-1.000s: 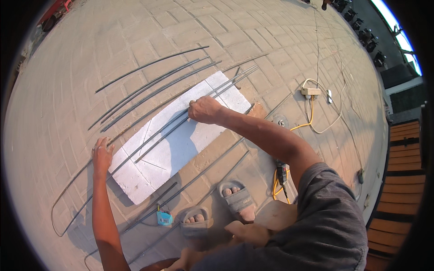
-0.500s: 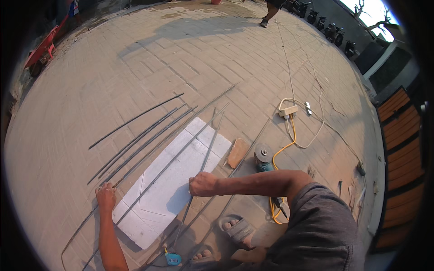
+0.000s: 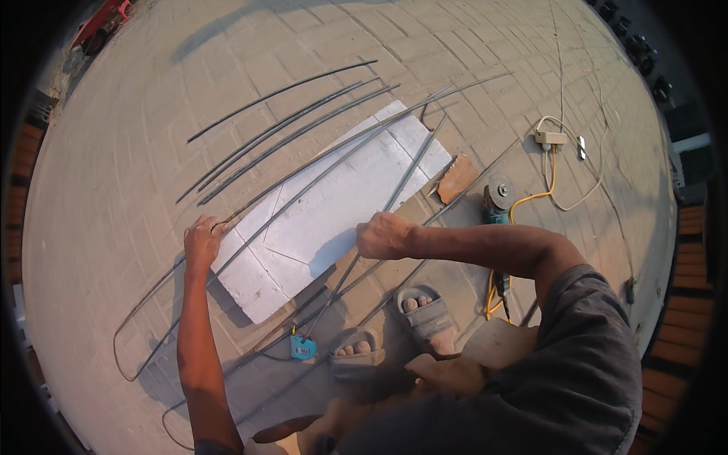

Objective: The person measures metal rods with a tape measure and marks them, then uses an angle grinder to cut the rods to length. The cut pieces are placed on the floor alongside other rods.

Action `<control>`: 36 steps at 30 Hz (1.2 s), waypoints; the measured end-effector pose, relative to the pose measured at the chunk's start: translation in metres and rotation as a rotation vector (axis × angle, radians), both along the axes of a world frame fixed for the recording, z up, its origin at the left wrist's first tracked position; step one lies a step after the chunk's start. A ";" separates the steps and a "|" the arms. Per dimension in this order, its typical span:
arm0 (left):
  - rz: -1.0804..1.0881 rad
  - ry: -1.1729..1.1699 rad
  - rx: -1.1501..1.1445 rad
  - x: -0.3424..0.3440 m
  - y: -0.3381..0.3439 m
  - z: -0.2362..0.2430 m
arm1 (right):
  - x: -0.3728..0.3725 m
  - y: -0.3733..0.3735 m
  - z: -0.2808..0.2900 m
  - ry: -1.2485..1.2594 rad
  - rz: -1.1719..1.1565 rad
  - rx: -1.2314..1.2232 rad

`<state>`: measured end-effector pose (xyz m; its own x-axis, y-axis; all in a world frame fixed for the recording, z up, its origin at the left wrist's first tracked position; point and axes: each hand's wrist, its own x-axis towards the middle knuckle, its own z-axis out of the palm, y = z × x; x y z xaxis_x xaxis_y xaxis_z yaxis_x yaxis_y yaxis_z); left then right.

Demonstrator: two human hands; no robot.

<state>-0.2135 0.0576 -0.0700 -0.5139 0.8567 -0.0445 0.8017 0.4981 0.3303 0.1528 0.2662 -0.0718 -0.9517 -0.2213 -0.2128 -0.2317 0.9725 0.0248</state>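
A long steel rod (image 3: 319, 160) runs from my left hand (image 3: 202, 241) across the far edge of a pale block (image 3: 334, 193). The fingers of that hand are closed round the rod, whose near part bends into a hook at the left. My right hand (image 3: 385, 235) is closed on another steel rod (image 3: 414, 169), which slants over the block's right part and down toward my feet. Between the two, a further rod (image 3: 299, 195) lies lengthwise over the block. Several loose rods (image 3: 282, 97) rest on the paving beyond it.
An angle grinder (image 3: 497, 201) stands on the right, disc upward, beside a broken brown piece (image 3: 456, 179). Its yellow cord runs to a socket strip (image 3: 550, 138). A blue tape measure (image 3: 303, 347) sits near my sandalled feet (image 3: 426, 322). More rods cross the ground there.
The view has dipped and shifted. My left hand's rod has moved rightward from beside the block to over its far edge. My right hand keeps its grip at the block's near side.
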 end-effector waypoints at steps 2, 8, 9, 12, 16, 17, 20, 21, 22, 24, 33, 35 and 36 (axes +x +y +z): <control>0.008 -0.004 -0.009 0.002 0.001 -0.008 | 0.003 0.003 0.004 0.019 -0.006 -0.007; 0.110 0.005 -0.011 0.002 -0.008 -0.031 | 0.010 0.002 0.002 0.087 0.034 -0.128; 0.141 0.020 0.080 0.005 -0.013 -0.039 | 0.011 -0.003 0.003 0.103 0.031 -0.141; 0.150 -0.029 0.146 0.013 -0.029 -0.040 | 0.017 -0.016 -0.007 0.157 0.004 -0.202; 0.096 -0.016 0.044 0.031 -0.040 -0.030 | 0.021 -0.031 -0.009 0.130 -0.026 -0.198; 0.069 0.000 0.007 0.031 -0.041 -0.028 | 0.020 -0.034 -0.012 0.120 -0.017 -0.179; 0.069 0.035 -0.089 0.029 -0.042 -0.015 | 0.014 -0.049 -0.013 0.042 -0.003 -0.130; 0.114 0.038 -0.108 0.032 -0.040 -0.011 | 0.015 -0.054 -0.008 -0.017 -0.013 -0.116; 0.170 0.046 -0.128 0.031 -0.041 -0.003 | 0.012 -0.060 -0.001 -0.071 -0.013 -0.101; 0.322 -0.029 -0.217 0.020 -0.046 0.006 | 0.012 -0.060 0.014 -0.121 -0.044 -0.108; 0.578 -0.141 0.190 -0.030 -0.115 0.106 | -0.027 -0.017 0.061 0.225 -0.003 0.019; 0.691 -0.011 0.347 -0.051 -0.135 0.139 | -0.064 0.006 0.075 0.272 -0.068 0.099; 0.748 0.034 0.382 -0.059 -0.147 0.147 | -0.086 0.015 0.083 0.354 -0.127 0.164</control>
